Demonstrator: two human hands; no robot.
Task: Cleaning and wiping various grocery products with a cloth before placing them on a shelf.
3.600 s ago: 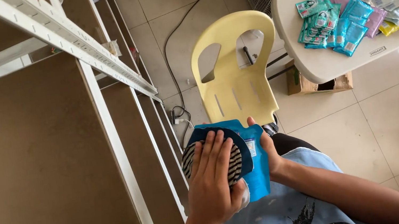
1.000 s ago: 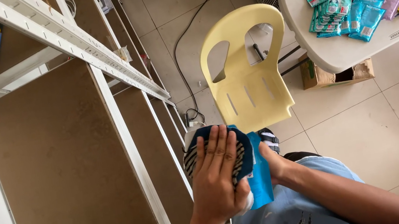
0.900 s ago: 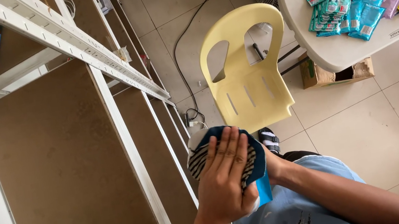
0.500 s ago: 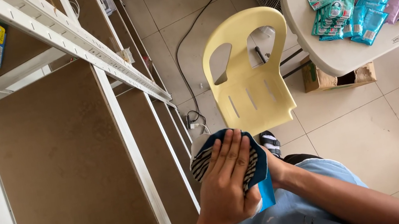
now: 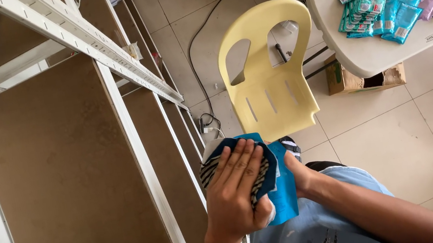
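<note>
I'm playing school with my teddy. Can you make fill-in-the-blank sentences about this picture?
1. The left hand presses a striped ____ against a blue packet.
2. The right hand holds that packet by its ____ edge.
3. The plastic chair is pale ____.
4. The pile of sachets lies on a white ____.

Missing words: cloth; right; yellow; table

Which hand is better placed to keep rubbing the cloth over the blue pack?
Left. The left hand lies flat on the striped cloth, pressing it on the blue pack. The right hand grips the pack's edge, steadying it.
</note>
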